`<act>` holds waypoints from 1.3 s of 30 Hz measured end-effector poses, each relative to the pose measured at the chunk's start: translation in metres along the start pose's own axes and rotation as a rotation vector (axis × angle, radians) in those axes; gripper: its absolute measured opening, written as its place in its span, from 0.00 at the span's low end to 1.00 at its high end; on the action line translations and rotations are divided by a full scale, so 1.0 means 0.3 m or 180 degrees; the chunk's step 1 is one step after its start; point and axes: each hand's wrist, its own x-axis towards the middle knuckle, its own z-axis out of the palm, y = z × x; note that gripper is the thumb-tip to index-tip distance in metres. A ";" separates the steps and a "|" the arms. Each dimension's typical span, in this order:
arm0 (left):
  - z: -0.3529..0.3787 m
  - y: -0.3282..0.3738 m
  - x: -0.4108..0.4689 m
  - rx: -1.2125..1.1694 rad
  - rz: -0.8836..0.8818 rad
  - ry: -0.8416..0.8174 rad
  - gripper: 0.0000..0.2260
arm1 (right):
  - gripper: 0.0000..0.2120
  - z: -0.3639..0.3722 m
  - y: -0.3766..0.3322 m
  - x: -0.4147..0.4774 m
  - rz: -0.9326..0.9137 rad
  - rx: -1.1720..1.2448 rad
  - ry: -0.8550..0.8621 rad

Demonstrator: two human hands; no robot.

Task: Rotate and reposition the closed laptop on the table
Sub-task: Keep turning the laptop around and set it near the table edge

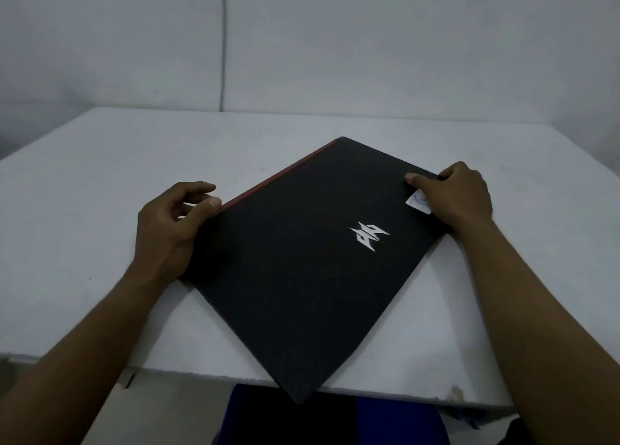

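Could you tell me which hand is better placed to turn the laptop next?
Probably the right. The right hand grips the laptop at its right corner, thumb on the lid, fingers round the edge; the left hand only touches the red-trimmed edge with its thumb.

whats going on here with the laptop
A person has both hands on a closed black laptop on a white table. The right hand grips its right corner, thumb on the lid and fingers curled over the edge. The left hand sits at the left corner, thumb against the red-trimmed edge, fingers loosely curled. The laptop lies diagonally, its near corner poking past the table's front edge.
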 end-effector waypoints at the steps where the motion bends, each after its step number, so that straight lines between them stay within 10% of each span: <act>1: 0.001 -0.012 0.033 -0.0109 -0.0053 -0.0013 0.15 | 0.32 -0.002 0.001 -0.002 0.0024 -0.0071 0.0023; 16: 0.037 -0.139 0.381 -0.0664 -0.0476 0.0221 0.06 | 0.42 -0.067 0.019 -0.030 0.0023 -0.1287 -0.0169; 25: 0.034 -0.138 0.423 0.0689 -0.0401 -0.0706 0.07 | 0.48 -0.116 0.027 -0.032 0.0036 -0.1434 -0.0778; 39: 0.474 0.098 0.464 0.1862 0.0372 -0.1906 0.25 | 0.25 -0.128 0.160 0.062 -0.0886 -0.0508 -0.0305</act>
